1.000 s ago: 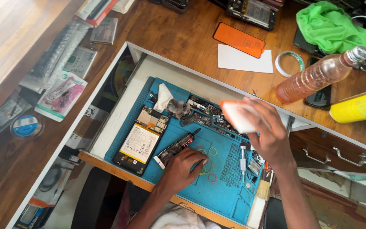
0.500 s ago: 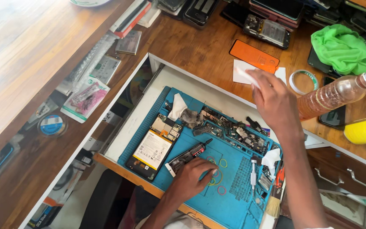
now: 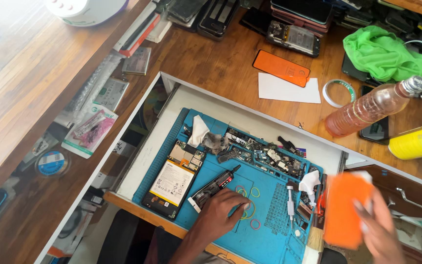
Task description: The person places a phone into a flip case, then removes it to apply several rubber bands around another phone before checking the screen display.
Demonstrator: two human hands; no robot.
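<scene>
Ahead of the left hand [image 3: 221,212], a clear bottle of orange liquid [image 3: 374,106] lies tilted on the wooden desk [image 3: 211,63]. A crumpled green cloth [image 3: 386,54] sits beyond the bottle, and a yellow can [image 3: 418,141] lies just to its right, above the right hand [image 3: 379,230]. A roll of tape [image 3: 336,93] rests beside a white sheet of paper [image 3: 289,90], which touches an orange phone back cover [image 3: 281,67]. Further back, dark phones and cases [image 3: 250,19] lie stacked. Far out to the left of the hands, a pink-and-white packet [image 3: 90,132] and a round blue disc [image 3: 51,162] lie under the desk's glass.
</scene>
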